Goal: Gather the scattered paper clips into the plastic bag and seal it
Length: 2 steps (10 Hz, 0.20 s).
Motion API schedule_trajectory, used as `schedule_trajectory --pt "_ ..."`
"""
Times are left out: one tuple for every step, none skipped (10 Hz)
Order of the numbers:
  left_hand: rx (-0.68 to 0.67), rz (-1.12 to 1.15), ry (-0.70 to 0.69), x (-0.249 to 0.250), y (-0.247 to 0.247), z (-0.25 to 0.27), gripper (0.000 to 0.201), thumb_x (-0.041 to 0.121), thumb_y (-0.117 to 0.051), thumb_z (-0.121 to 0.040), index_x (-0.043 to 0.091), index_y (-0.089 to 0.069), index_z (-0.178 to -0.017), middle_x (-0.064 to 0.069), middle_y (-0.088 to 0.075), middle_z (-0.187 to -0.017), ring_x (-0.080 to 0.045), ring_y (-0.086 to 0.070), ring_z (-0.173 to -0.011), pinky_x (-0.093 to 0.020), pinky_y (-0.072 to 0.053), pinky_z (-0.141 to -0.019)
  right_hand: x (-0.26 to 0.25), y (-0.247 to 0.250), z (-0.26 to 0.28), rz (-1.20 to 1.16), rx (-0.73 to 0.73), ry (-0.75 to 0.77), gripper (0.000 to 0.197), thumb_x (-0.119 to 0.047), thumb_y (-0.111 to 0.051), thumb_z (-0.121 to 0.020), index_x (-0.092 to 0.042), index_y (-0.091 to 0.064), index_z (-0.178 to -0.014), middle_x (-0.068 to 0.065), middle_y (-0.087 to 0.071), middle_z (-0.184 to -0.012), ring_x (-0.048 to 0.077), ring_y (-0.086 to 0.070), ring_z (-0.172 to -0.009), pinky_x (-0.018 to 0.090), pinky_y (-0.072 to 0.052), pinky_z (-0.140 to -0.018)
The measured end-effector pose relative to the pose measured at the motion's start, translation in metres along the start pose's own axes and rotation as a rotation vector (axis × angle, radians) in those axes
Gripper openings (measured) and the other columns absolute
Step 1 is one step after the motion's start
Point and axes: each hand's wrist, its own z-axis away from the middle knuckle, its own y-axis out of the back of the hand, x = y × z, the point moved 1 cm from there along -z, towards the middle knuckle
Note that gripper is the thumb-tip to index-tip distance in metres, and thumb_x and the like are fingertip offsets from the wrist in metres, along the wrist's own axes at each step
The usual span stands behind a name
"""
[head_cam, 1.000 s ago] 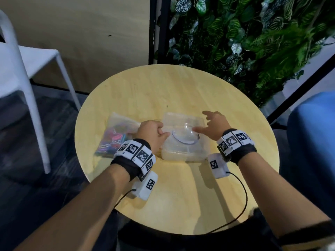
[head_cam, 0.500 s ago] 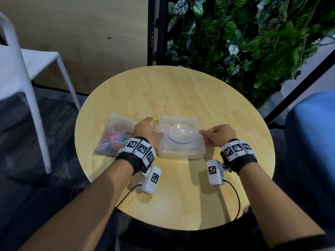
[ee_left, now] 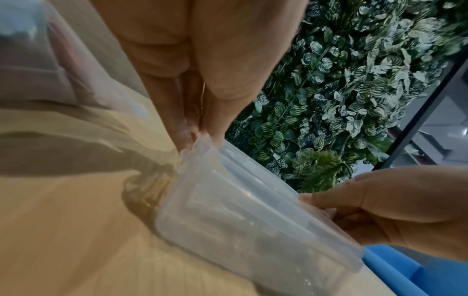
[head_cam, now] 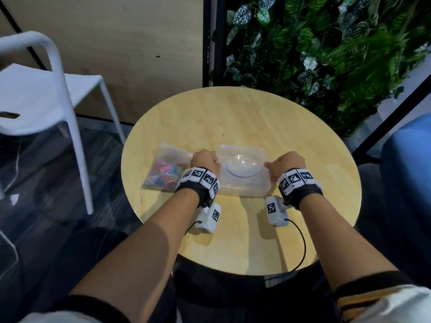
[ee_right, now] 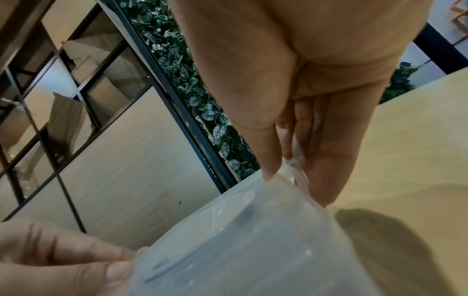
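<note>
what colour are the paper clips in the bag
Mixed bright colours: the small paper clips in the clear plastic bag show best in the head view.

We saw a round wooden table (head_cam: 233,117). On it lay a bag (head_cam: 163,171) of clips beside a clear box (head_cam: 242,183).

Bare table (head_cam: 233,113) lies beyond the container (head_cam: 243,183); the bag (head_cam: 163,171) crowds its left.

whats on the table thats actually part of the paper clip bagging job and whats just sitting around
Part of the job:
- plastic bag with coloured paper clips inside
- left hand and right hand, both gripping the clear plastic container by its sides

Just lying about:
- white chair
- leafy plant wall
- round wooden table
</note>
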Motion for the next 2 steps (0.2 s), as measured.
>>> schedule_trajectory --pt "-0.010 -0.023 -0.009 -0.0027 -0.0028 -0.0080 0.022 0.017 -0.067 -0.089 0.001 -0.075 -0.102 -0.017 -0.074 -0.106 -0.032 -0.068 -0.098 -0.030 -0.053 -0.091 -0.0054 -0.0021 -0.0081 0.102 -0.015 0.026 0.038 -0.044 -0.075 -0.075 -0.006 -0.073 -0.074 0.008 -0.073 -0.073 0.022 -0.070 -0.069 0.032 -0.060 -0.068" --pt "0.033 -0.048 -0.013 -0.0064 -0.0050 -0.0117 0.022 0.018 -0.064 -0.092 0.001 -0.073 -0.103 -0.018 -0.073 -0.105 -0.033 -0.068 -0.098 -0.029 -0.048 -0.085 -0.0092 -0.0064 -0.0180 0.190 0.029 0.092 0.030 -0.037 -0.073 -0.078 -0.006 -0.072 -0.076 0.011 -0.072 -0.077 0.026 -0.069 -0.071 0.033 -0.060 -0.068"
